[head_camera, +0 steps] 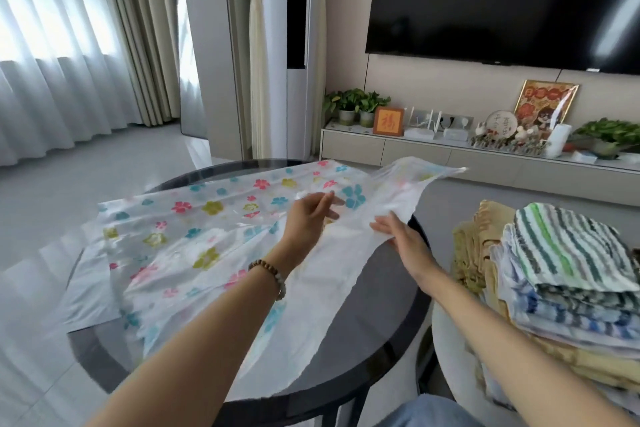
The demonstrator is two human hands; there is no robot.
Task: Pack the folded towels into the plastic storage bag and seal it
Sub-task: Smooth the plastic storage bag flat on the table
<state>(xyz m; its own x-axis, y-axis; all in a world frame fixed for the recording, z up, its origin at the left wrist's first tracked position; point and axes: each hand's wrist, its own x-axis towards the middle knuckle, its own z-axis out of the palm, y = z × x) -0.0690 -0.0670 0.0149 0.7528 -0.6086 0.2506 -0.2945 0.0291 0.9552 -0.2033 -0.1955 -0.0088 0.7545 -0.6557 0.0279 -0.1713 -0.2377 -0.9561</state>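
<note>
A round dark glass desk (381, 291) fills the lower centre of the frame, on a pale glossy tiled floor (104, 163). The flower-printed plastic bag (194, 232) lies spread across it, its right end lifted. The left hand (308, 215) pinches the bag's upper layer at centre; the right hand (398, 232), fingers extended, grips the white edge just beside it. The folded towels (568, 270) sit stacked at the right edge, off the desk, a green-striped one on top. Sheer curtains (52, 45) hang upper left; a black TV (502, 0) is mounted upper right above a low cabinet (415, 149) with plants and ornaments.
</note>
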